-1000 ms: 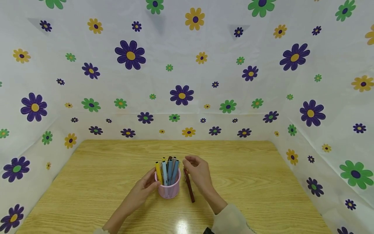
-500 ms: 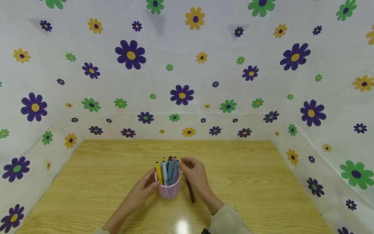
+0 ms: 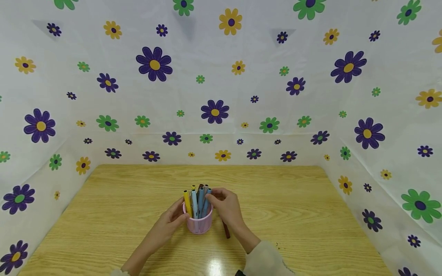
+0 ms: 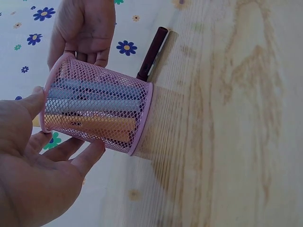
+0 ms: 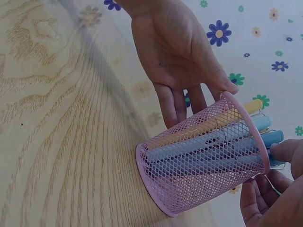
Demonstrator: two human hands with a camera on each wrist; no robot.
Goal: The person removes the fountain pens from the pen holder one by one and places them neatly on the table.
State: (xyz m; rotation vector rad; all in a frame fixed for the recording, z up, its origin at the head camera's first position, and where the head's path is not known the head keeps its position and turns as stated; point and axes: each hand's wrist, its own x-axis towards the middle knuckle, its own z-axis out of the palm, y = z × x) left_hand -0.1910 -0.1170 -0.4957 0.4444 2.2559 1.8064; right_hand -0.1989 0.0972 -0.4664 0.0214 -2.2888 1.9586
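A pink mesh pen holder (image 3: 199, 229) stands upright on the table, with yellow, light blue and darker blue pens inside. My left hand (image 3: 169, 222) holds it from the left, thumb at the rim and fingers around the mesh side (image 4: 94, 106). At the opposite side, my right hand (image 3: 228, 207) pinches the rightmost blue pen (image 3: 209, 191) near its cap end, its index finger mostly hidden behind. That pen's lower part is still inside the mesh. Beside the holder lies a dark red pen (image 3: 226, 230), partly covered by the right hand in the head view.
The wooden table (image 3: 103, 214) stretches around the holder on all sides. White cloth (image 3: 186, 126) printed with purple, yellow and green flowers surrounds its back and sides. A few small dark specks (image 3: 277, 245) lie right of the right sleeve (image 3: 266, 258).
My right hand has moved left from above the dark red pen to the rightmost blue pen and now pinches it. The left hand and the pen holder have stayed in place.
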